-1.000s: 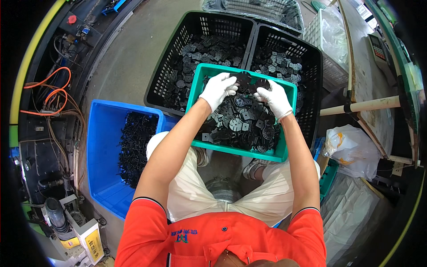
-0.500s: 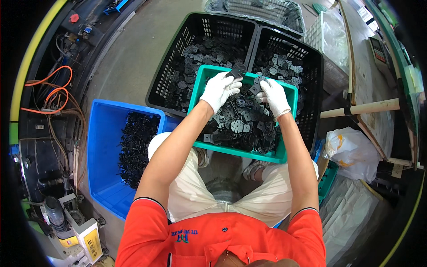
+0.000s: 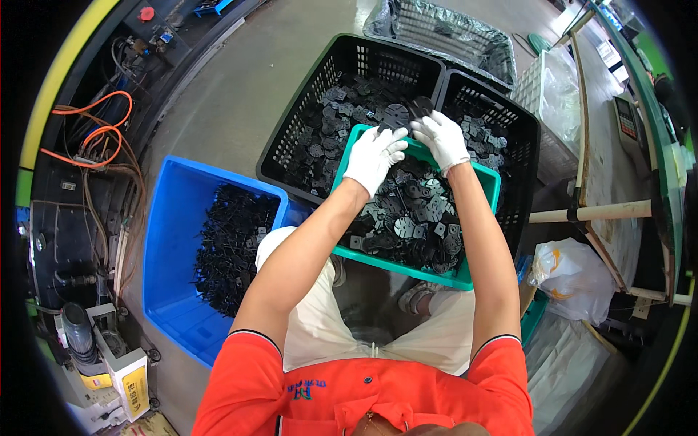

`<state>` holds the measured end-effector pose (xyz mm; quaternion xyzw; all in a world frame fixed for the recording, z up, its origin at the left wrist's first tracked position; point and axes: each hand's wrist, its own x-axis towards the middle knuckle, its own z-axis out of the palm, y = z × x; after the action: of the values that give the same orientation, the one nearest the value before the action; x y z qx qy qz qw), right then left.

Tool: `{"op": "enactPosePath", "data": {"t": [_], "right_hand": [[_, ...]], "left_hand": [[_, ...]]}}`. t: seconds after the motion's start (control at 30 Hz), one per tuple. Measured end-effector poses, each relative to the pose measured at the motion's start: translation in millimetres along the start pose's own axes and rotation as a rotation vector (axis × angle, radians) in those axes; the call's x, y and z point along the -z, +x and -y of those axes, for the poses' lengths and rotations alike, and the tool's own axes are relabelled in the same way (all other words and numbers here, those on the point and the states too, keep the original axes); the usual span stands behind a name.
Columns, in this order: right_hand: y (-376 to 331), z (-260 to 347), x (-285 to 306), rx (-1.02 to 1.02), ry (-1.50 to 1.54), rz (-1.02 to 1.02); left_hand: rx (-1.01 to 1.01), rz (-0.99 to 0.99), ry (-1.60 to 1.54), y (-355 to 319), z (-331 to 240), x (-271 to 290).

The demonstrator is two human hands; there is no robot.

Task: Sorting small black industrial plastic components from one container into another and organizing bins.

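Both hands wear white gloves and meet above the far rim of a green crate (image 3: 396, 266). My left hand (image 3: 372, 160) is closed on a flat black plastic part (image 3: 396, 116) with a rounded end. In the fingers of my right hand (image 3: 440, 141) is another dark plastic part (image 3: 420, 107), close beside the first; its full outline is hard to make out. Below them, the crate holds a heap of similar black plastic parts (image 3: 414, 211), some round and slotted. The crate sits tilted across the near edges of two black baskets and over my knees.
The left black basket (image 3: 389, 59) and the right black basket (image 3: 522, 120) hold more such parts. At my left stands a blue bin (image 3: 171, 247) with thin black pieces (image 3: 231, 251). Farther off are a foil-lined basket (image 3: 443, 33), a white crate (image 3: 549, 109) and a plastic bag (image 3: 574, 280).
My right hand has moved up and inward with its part, out of the crate and beside my left hand. The whole view has shifted slightly.
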<state>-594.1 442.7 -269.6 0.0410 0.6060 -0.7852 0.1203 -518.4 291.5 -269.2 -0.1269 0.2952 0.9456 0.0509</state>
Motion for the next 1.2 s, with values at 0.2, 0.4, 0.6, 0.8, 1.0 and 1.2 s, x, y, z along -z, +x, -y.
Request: {"op": "enactPosePath", "data": {"t": [0.2, 0.4, 0.6, 0.8, 1.0, 1.2], "right_hand": [[25.9, -16.8, -2.5, -0.131, 0.071, 0.198], [-25.0, 10.0, -8.8, -0.019, -0.412, 0.167], [-32.0, 31.0, 60.7, -0.072, 0.66, -0.221], [-74.5, -2.9, 90.8, -0.141, -0.125, 0.113], [-79.2, -32.4, 54.3, 0.328, -1.311, 0.193], [-80.2, -30.0, 46.5, 0.38, -1.549, 0.298]], "left_hand": [[-0.008, 0.023, 0.047, 1.4, 4.4, -7.7], [0.023, -0.003, 0.28, -2.1, 9.9, -5.8], [-0.203, 0.088, 1.218, 6.4, 22.6, 15.3], [-0.246, 0.226, 2.092, -15.7, 25.5, -1.5], [-0.112, 0.326, 1.97, -14.5, 9.4, 7.9], [-0.229, 0.263, 1.668, -68.0, -114.2, -17.4]]}}
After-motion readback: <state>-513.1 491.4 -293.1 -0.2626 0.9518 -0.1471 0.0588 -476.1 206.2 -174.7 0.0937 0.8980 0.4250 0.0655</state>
